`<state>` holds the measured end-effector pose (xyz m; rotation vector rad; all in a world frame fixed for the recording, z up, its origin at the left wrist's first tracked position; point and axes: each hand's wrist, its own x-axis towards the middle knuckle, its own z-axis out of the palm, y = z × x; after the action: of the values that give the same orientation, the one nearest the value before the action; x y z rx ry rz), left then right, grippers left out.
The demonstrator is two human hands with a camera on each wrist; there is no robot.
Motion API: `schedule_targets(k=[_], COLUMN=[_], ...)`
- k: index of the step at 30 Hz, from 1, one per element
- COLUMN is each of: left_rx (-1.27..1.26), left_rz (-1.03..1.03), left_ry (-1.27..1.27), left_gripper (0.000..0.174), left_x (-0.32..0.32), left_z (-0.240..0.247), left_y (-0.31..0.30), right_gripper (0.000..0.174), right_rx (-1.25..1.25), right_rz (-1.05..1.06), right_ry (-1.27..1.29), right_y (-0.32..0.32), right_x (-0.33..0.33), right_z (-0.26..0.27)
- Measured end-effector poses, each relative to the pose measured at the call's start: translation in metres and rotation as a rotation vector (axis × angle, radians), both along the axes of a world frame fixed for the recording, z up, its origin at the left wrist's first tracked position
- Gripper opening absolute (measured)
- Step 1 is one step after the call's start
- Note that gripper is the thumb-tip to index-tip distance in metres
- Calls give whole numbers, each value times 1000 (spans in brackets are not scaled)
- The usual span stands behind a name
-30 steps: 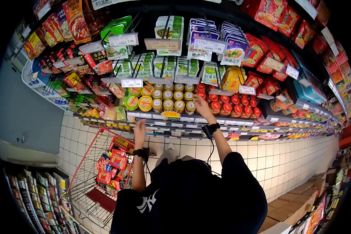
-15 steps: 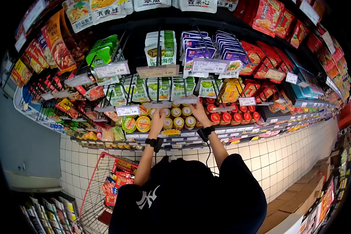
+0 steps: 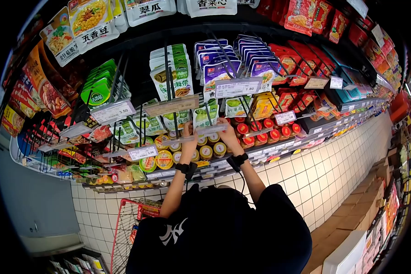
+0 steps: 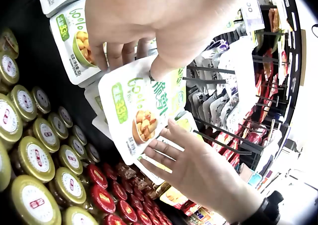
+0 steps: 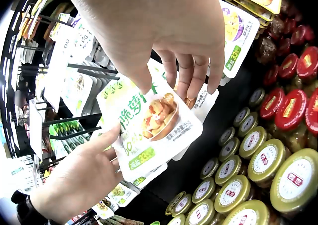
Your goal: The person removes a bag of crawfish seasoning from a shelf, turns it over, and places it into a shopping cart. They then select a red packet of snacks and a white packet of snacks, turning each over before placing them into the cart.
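A white-and-green snack pouch (image 3: 206, 116) with a bowl of orange pickled pieces printed on its front hangs at the head of a row of similar pouches. My left hand (image 3: 188, 145) pinches one side edge of it, thumb on the front and fingers behind. At the opposite side my right hand (image 3: 230, 137) grips it the same way. Both wrist views show the pouch (image 4: 130, 111) tilted between the two hands. A clear price-tag holder (image 3: 211, 129) overlaps its lower part in the head view.
Gold-lidded jars (image 3: 206, 151) stand below the hands, with red-lidded jars (image 3: 261, 138) to their right. Metal hooks with price tags (image 3: 238, 86) jut out from the shelf above. A shopping cart (image 3: 123, 228) with packets stands at the lower left.
My left hand has risen from above the cart to the shelf. My right hand has moved from the gold-lidded jars up to the pouch, and both now grip it. The view has moved closer.
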<state>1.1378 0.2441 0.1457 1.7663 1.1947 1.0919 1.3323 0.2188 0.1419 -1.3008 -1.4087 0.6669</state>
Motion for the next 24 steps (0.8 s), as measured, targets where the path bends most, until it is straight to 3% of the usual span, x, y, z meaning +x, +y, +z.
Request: schedule_targets(k=[1,4,6,8,11,12,14,16,18,22,24], left_rx=[-80,-166,-139,42,-43,-46,-75,26,-291,-286,-201], left_rz=[28,2,8,-56,-76,-72,-155,-147,-191,-239,-260], left_ry=[94,9,-27,-198,-412,-412,-154,-257,114,3,-212], left_gripper=[46,42,38,35,31,31,32,32,34,31,31], left_x=[-2,-2,-1,0,2,-2,-10,-11,-19,-17,-14], left_z=[3,23,1,-5,10,12,16,21,27,37,45], left_y=[-3,-16,-7,-5,-20,-22,-25,-32,-37,-54,-63], right_gripper=[33,40,35,28,29,29,31,32,32,31,30], right_rx=[9,-14,-25,-44,-102,-107,-292,-394,-203,-200,-167], right_rz=[-10,41,51,53,78,81,77,93,163,145,141], right_ry=[31,-7,38,131,130,130,-53,-113,75,120,135], right_y=[-2,-2,-4,-9,-13,-21,-37,-38,-49,-67,-72], right_x=[-2,2,-3,-7,-5,-9,-12,-7,-10,-12,-13], right_z=[3,-2,0,-1,-8,12,49,37,40,48,51])
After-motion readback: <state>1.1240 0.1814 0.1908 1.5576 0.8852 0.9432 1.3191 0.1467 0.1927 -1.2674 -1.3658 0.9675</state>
